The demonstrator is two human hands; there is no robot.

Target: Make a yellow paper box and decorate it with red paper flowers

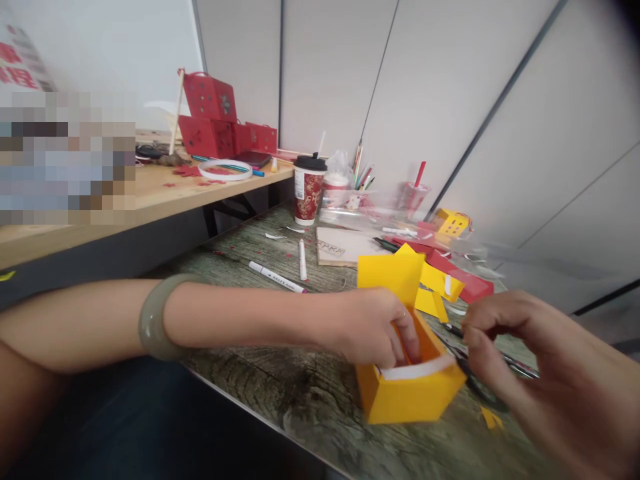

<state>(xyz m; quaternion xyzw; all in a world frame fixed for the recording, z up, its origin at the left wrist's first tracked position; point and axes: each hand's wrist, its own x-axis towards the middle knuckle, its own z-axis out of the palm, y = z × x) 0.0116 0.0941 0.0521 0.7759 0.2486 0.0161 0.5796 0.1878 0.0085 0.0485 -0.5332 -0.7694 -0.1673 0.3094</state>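
A yellow paper box (pixel 415 400) stands on the table with its top flap (pixel 390 273) raised. A white strip (pixel 417 369) runs along its near edge. My left hand (pixel 370 327) reaches over the box from the left, its fingers curled down inside, gripping it; the fingertips are hidden. To the right of the box, my right hand (pixel 530 360) is raised, thumb and forefinger pressed together. Whatever is in that pinch, if anything, cannot be made out. Beneath the right hand lie dark-handled scissors (pixel 480 383), partly covered and blurred.
Yellow paper scraps (pixel 433 303) and red paper (pixel 475 283) lie behind the box. A white marker (pixel 275 277) and a white board (pixel 345 247) are farther back. A lidded cup (pixel 307 190) stands beside a wooden table (pixel 170 193) bearing red boxes (pixel 207 137). A blurred-out person sits left.
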